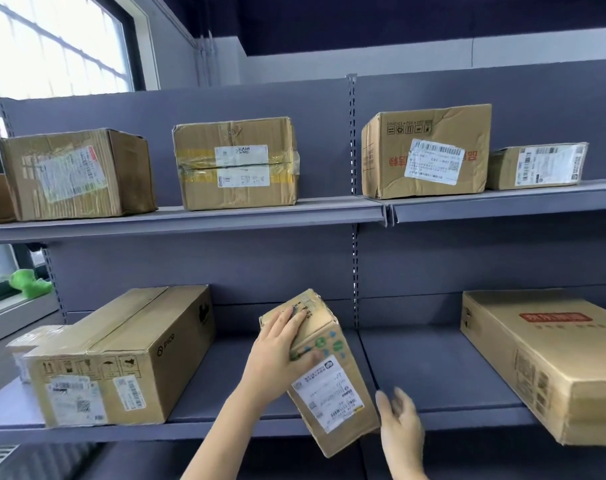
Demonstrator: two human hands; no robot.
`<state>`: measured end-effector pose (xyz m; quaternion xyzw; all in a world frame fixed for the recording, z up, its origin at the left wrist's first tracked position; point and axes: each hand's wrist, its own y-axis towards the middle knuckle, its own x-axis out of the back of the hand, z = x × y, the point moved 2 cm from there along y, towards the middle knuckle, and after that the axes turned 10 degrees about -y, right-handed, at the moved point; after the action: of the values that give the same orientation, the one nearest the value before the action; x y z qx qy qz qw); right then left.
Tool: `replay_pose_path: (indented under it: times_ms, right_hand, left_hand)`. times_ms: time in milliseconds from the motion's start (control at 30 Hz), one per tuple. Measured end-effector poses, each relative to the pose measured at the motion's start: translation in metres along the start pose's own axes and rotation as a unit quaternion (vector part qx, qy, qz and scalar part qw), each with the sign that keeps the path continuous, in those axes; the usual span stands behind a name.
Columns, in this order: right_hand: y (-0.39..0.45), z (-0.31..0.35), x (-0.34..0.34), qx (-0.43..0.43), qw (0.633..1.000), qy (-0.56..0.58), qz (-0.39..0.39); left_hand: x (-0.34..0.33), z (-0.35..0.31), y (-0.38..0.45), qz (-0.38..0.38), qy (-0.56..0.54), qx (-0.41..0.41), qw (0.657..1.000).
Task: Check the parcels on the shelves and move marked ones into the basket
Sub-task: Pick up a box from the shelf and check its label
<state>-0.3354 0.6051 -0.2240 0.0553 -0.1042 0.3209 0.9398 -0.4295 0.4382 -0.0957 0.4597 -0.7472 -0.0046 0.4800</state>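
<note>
Parcels: nine in view; left hand point(281, 348) fingers grip one tilted parcel point(324, 372), right hand point(400, 424) fingers relaxed beside it.

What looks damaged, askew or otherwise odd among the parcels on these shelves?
The upper-shelf box with red print is creased at its top right and its label sits crooked. The flat box on the lower shelf overhangs the front edge. The small parcel, tilted, is in the left hand, not shelved.

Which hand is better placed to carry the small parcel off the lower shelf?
Left. The left hand already grips the small parcel around its upper part; the right hand is open beside its lower corner, holding nothing.
</note>
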Motion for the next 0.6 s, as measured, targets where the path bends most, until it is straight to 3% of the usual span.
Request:
replay_pose_path:
  times_ms: [133,233,367,600]
  right_hand:
    - [0.0,-0.017,-0.013,-0.029,0.997,-0.005,0.073]
    - [0.011,-0.015,-0.015,-0.076,0.991,0.077,0.076]
    - [0.003,-0.012,-0.023,-0.121,0.955,0.175,0.206]
    - [-0.003,0.019,-0.015,0.047,0.977,0.163,0.133]
  left_hand:
    - [0.004,0.017,-0.005,-0.031,-0.024,-0.001,0.999]
    - [0.006,0.027,-0.012,-0.067,-0.012,0.01,0.998]
    - [0.012,0.038,-0.026,-0.098,-0.082,0.056,0.99]
    - [0.019,0.053,-0.058,-0.165,-0.263,0.105,0.945]
